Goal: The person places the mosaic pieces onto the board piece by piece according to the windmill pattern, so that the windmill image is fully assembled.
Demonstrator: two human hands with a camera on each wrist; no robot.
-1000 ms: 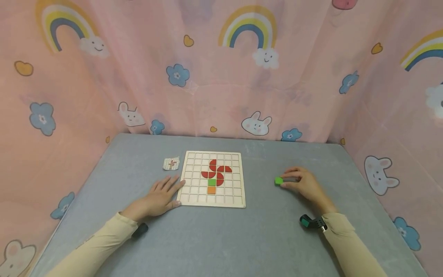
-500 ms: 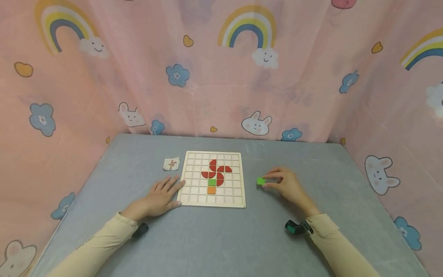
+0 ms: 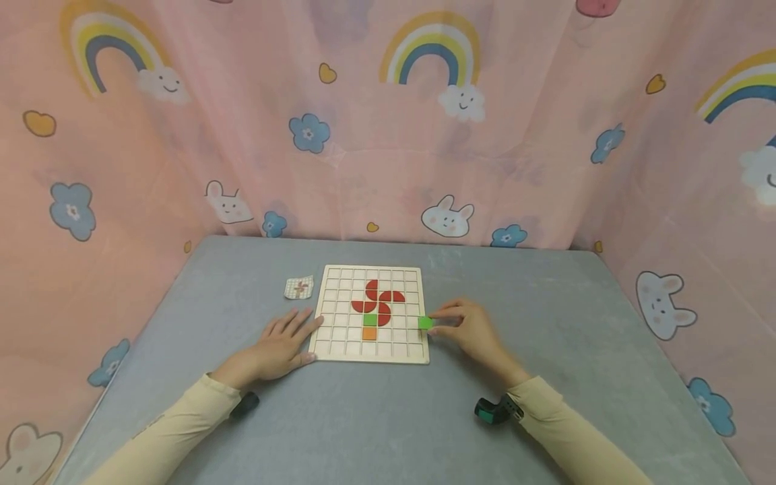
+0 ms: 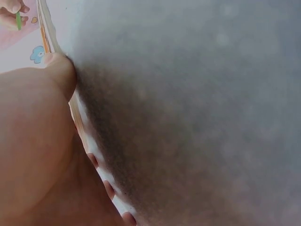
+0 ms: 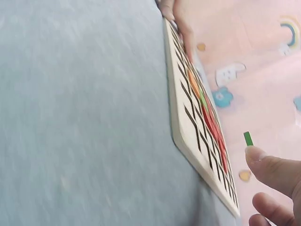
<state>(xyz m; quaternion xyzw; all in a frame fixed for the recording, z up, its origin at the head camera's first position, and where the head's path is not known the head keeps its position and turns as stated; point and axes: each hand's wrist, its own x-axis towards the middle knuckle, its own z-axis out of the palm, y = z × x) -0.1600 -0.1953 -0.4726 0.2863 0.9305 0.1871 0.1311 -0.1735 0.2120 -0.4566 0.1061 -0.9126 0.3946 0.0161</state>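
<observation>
My right hand [image 3: 475,333] pinches a small green square tile [image 3: 426,322] between thumb and fingertips, over the right edge of a pale wooden grid board [image 3: 339,343]. In the right wrist view the green tile [image 5: 248,138] shows edge-on, apart from the board's surface. My left hand [image 3: 275,347] lies with fingers spread on the table, its thumb and index finger touching the board's left edge. Several red quarter-round tiles [image 3: 384,314] form a pinwheel in the grid. Below them sit a green tile [image 3: 370,320] and an orange tile [image 3: 369,333].
A small paper card [image 3: 299,287] printed with a pinwheel on a grid lies left of the board. The grey table [image 3: 388,417] ends at a pink patterned curtain [image 3: 364,175] behind and on both sides.
My right hand has moved left with the green tile, from the table right of the board to above its right edge. My left hand has stayed in place.
</observation>
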